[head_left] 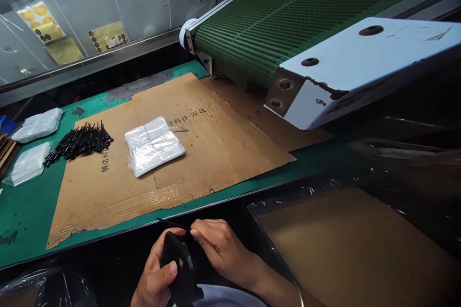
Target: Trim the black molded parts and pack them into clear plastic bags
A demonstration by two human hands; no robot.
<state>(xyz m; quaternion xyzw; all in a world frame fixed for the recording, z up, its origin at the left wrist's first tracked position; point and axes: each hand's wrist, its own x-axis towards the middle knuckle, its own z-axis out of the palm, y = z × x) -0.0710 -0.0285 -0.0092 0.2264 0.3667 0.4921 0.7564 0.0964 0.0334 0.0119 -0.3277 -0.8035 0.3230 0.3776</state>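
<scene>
View: head camera, looking forward and down across a workbench
Overhead: green conveyor belt (273,24) slanting across the upper right, its end framed by a white-painted metal bracket (360,57) with bolt holes and chipped edges, reaching out above the far corner of the cardboard
Bench: green-topped workbench (29,216), worn in patches, front edge just beyond the hands
On the bench: flattened cardboard sheet (216,153) with printed Chinese characters and a taped seam
On the cardboard: stack of transparent plastic bags (154,146) near the middle; loose pile of thin black rods (81,143) just left of it, not touching
Far left: two folded plastic packs (38,124) (27,164) on the green top, wooden slats (7,153) at the edge
Beyond the bench: glass panel (108,0) with yellow stickers behind it
Lower right: transparent plastic sheeting (345,244) over a brown surface
Left hand (154,268): curled closed around a black object (178,264), thumb across its face, below the bench edge
Right hand (223,249): thumb and forefinger pinched on a thin black rod (173,223), other fingers curled, just above the black object
Black object: soft-looking, exact kind hard to tell, held upright-tilted in front of a pale sleeve (226,296)
</scene>
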